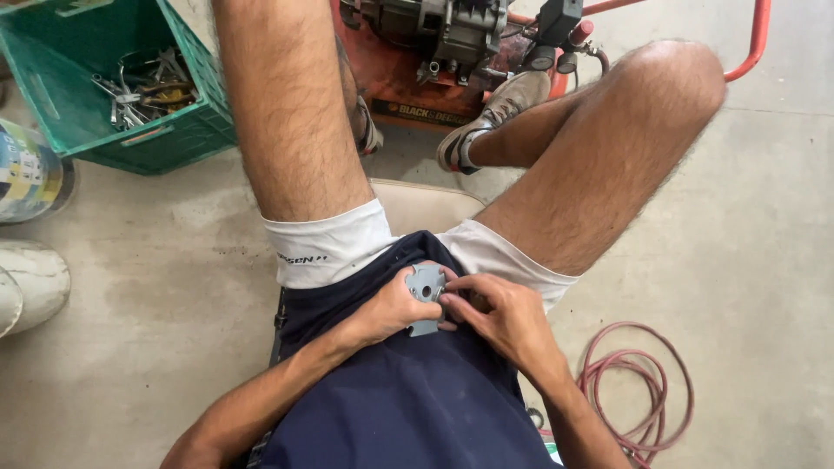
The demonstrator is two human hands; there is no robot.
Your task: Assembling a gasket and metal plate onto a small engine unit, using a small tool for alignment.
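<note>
the plate looks like matt grey metal or plastic, which of the two cannot be told, smooth with a hole through it. the floor is rough, dull concrete with darker stains. the crate is green moulded plastic in an open lattice; the wrenches in it are shiny bare metal. the hose is dull red rubber. the shorts are white cloth, the shirt dark navy cloth. the machine is greasy grey metal on an orange painted base.
</note>
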